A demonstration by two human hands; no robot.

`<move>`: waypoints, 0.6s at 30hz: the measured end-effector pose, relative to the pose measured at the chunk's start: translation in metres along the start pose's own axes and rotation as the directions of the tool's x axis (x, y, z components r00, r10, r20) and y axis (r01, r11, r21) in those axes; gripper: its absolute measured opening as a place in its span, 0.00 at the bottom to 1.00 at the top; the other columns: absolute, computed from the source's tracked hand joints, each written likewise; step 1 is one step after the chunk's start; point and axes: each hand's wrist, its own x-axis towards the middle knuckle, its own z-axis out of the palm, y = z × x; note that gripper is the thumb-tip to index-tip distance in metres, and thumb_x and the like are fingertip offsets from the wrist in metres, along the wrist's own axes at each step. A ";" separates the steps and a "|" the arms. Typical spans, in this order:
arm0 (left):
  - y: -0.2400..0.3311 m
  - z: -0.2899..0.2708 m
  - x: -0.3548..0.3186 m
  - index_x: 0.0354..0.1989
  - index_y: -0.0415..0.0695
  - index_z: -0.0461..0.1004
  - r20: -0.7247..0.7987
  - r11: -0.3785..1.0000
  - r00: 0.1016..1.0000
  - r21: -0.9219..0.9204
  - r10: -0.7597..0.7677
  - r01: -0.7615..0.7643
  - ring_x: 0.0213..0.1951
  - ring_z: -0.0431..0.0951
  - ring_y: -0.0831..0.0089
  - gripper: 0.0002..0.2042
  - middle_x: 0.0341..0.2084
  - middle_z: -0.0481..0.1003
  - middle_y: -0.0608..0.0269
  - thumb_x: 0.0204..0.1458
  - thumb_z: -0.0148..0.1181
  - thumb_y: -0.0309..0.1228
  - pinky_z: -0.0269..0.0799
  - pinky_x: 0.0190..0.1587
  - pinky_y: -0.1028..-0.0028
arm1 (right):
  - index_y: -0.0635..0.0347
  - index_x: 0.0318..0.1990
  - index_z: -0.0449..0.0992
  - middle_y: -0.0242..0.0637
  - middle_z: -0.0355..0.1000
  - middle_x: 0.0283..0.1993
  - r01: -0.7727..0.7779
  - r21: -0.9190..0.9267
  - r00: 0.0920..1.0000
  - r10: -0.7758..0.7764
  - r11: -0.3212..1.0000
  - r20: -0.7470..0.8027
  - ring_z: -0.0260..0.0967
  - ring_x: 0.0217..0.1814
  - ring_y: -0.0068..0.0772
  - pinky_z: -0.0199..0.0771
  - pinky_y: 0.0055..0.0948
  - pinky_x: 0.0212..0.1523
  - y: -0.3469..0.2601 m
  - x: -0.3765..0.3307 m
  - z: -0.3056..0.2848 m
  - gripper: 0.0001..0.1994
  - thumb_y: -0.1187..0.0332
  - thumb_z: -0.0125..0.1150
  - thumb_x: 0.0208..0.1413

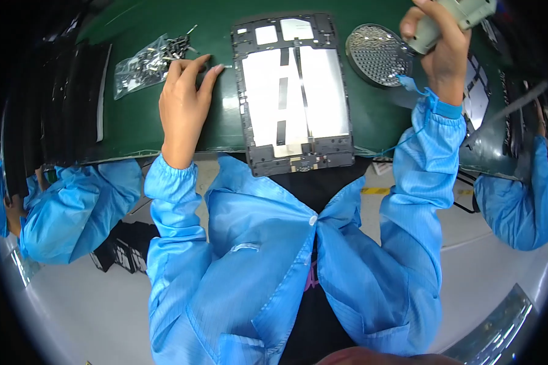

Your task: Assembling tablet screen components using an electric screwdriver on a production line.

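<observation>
A dark tablet frame (293, 91) with silver inner panels lies on the green mat (371, 115) in front of me, its near edge hanging over the mat's front. My left hand (182, 103) rests flat on the mat to the left of the frame, fingertips pinched near a small screw. My right hand (438, 48) is raised at the upper right, gripping a grey electric screwdriver (453, 18). The screwdriver's tip points down toward a round perforated screw tray (376, 53).
A clear plastic bag of small dark screws (146, 64) lies at the left of the mat. Black trays (61, 103) are stacked at the far left. Other people's blue sleeves (73, 207) (517, 207) show at both sides. A cable (402, 143) runs off the right.
</observation>
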 end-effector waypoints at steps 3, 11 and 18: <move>-0.007 0.007 0.001 0.37 0.37 0.80 0.007 0.994 0.999 -0.098 0.043 -0.042 0.28 0.77 0.60 0.07 0.33 0.75 0.54 0.55 0.66 0.28 0.72 0.30 0.64 | 0.69 0.60 0.67 0.50 0.77 0.46 -0.078 -0.038 0.994 0.080 0.996 0.069 0.76 0.23 0.31 0.79 0.26 0.24 -0.008 -0.001 0.002 0.26 0.75 0.58 0.50; -0.001 0.022 0.034 0.40 0.36 0.78 -0.126 0.962 0.991 -0.273 -0.054 0.017 0.29 0.78 0.72 0.08 0.30 0.80 0.55 0.57 0.65 0.27 0.74 0.33 0.71 | 0.73 0.49 0.75 0.49 0.78 0.47 -0.040 -0.094 0.997 0.046 0.995 0.062 0.77 0.26 0.32 0.80 0.27 0.28 -0.005 -0.003 -0.005 0.17 0.76 0.55 0.50; -0.012 0.090 0.106 0.42 0.37 0.80 0.003 0.857 0.994 -0.508 0.106 -0.090 0.31 0.81 0.73 0.12 0.29 0.81 0.57 0.61 0.62 0.35 0.74 0.36 0.75 | 0.73 0.49 0.76 0.47 0.79 0.43 0.013 -0.090 1.000 -0.010 0.996 0.029 0.68 0.18 0.24 0.72 0.22 0.21 0.004 -0.003 -0.013 0.19 0.77 0.54 0.48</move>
